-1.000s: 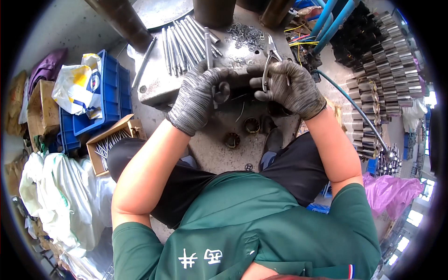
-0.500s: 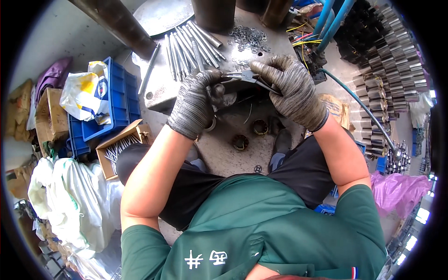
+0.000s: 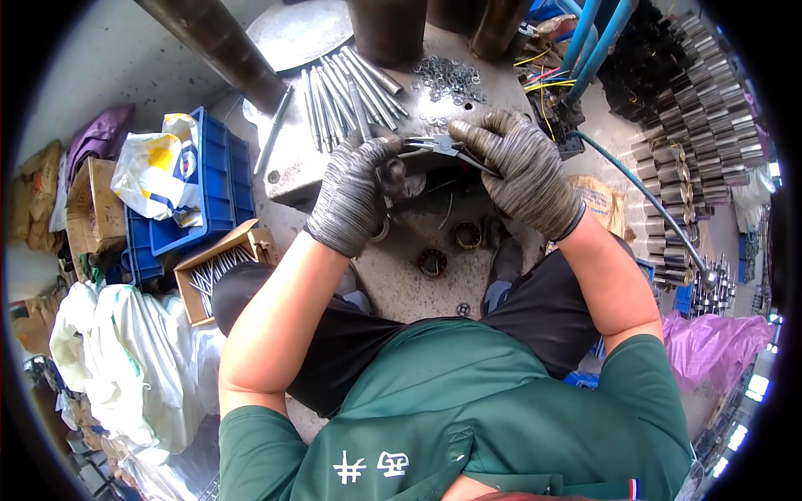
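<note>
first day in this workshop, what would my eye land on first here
The gloved left hand gripping a metal rod and the right hand holding pliers stand out above centre. Loose rods lie on the table beyond. Shiny stacked metal parts fill the upper right.

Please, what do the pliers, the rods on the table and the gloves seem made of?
Pliers: likely metal, with a silvery shine at the head.
Rods: probably steel, smooth and bright, showing long highlights.
Gloves: apparently knitted fabric, matt and grey, with fine ribs; fibre unclear.
</note>
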`<act>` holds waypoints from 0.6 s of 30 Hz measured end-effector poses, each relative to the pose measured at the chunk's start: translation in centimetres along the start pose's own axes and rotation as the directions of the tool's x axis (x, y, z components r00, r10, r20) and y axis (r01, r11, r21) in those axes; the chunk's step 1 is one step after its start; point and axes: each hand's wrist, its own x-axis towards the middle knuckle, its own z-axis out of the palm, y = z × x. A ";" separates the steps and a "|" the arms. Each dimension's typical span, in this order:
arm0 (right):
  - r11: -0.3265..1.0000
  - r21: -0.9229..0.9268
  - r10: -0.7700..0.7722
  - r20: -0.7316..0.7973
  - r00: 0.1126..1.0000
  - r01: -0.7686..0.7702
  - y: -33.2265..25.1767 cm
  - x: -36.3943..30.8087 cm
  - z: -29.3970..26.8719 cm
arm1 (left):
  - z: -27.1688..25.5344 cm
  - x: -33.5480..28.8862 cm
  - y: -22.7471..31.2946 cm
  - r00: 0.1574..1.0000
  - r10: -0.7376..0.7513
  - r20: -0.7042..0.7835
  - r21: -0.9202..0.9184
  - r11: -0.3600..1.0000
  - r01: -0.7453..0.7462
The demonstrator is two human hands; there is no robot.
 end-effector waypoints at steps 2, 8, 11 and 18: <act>0.992 0.088 0.089 0.060 0.994 -0.094 -0.3 0.0 -0.3 | 0.4 -0.2 0.4 0.998 0.060 -0.019 0.189 0.980 -0.055; 0.868 0.417 0.255 0.091 0.963 -0.270 1.6 -0.2 -0.8 | 0.7 -1.6 0.7 0.965 0.255 0.063 0.470 0.845 -0.254; 0.777 0.452 0.380 0.217 0.899 -0.438 1.7 0.0 -1.8 | 0.4 -1.8 0.5 0.964 0.262 0.044 0.501 0.829 -0.248; 0.812 0.479 0.219 0.279 0.935 -0.333 3.4 -0.5 -2.3 | 0.1 -1.7 0.7 0.917 0.359 0.174 0.683 0.626 -0.375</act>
